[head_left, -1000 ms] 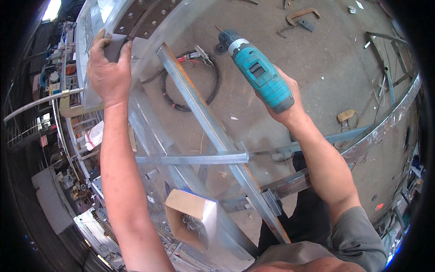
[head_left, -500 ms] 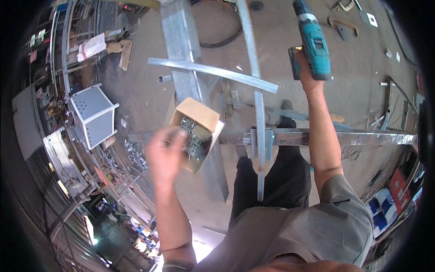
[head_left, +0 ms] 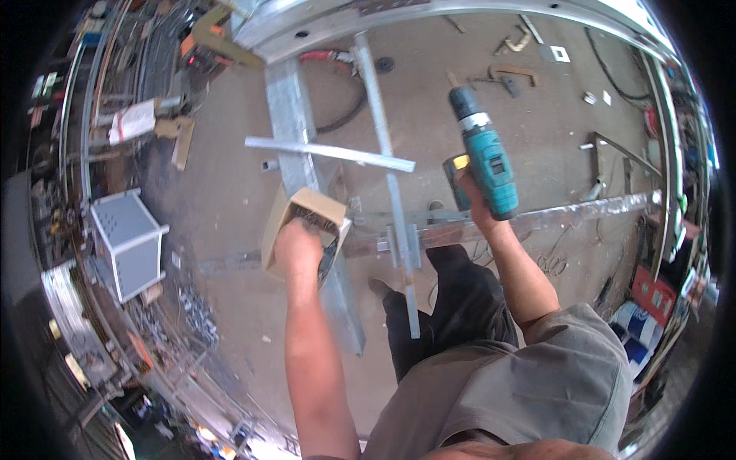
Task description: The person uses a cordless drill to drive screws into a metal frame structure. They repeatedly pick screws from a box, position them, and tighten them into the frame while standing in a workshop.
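My left hand (head_left: 297, 247) reaches down into an open cardboard box (head_left: 317, 202) of small metal screws; its fingers are hidden among the box's contents. The box rests on a wide galvanized steel beam (head_left: 290, 103). Off to the right, my right hand (head_left: 480, 205) is wrapped round the grip of a teal cordless drill (head_left: 491, 157), held in the air with its bit pointing away from me. Between the hands runs a narrow metal channel (head_left: 399, 222). A shorter metal channel (head_left: 330, 151) crosses it and the beam beyond the box.
A long steel bar (head_left: 537, 220) runs crosswise in front of my legs. At the left stands a grey box-shaped metal frame (head_left: 132, 245), near scattered metal pieces (head_left: 198, 318). Clamps (head_left: 515, 73) lie on the far floor, and a large beam (head_left: 337, 29) spans the far edge.
My left hand has gone from the box's left side down into it. My view has shifted, showing more of the far floor; the drill appears lower and further left, still in my right hand.
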`<state>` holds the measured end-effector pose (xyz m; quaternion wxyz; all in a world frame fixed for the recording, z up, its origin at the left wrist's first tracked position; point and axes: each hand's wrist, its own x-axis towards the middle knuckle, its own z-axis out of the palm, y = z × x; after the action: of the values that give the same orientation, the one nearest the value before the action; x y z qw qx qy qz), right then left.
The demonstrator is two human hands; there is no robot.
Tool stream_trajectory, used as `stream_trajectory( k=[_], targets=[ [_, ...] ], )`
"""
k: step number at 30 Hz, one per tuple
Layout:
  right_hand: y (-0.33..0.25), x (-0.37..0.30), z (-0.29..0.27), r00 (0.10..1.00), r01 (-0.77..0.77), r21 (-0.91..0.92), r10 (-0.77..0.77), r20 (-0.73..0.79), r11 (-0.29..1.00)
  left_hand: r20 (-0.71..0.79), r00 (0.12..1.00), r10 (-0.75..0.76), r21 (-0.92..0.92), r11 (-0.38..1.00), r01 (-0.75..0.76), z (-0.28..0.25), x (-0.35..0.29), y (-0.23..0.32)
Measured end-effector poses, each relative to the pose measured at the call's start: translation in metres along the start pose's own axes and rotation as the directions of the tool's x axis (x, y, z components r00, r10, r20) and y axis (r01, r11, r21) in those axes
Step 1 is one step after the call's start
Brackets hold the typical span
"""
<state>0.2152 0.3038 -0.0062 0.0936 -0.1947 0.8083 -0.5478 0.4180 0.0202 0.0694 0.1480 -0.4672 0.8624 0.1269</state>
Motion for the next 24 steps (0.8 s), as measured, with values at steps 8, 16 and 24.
stream_trajectory(
  k=[8,16,24],
  targets=[
    [-0.087,-0.033,-0.061,0.996,0.079,0.022,-0.078,-0.041,0.997,-0.324,0.94,0.109,-0.042,0.991,-0.129,0.0,-0.02,-0.007],
    [-0.169,-0.123,-0.107,0.941,0.184,0.061,-0.194,0.278,0.981,-0.078,0.951,0.298,-0.808,0.541,-0.235,-0.048,-0.151,-0.008],
    [-0.222,-0.256,-0.061,0.875,-0.104,0.239,-0.025,0.483,0.965,-0.142,0.733,0.665,-0.728,0.432,-0.533,-0.042,-0.295,-0.036]
  ],
)
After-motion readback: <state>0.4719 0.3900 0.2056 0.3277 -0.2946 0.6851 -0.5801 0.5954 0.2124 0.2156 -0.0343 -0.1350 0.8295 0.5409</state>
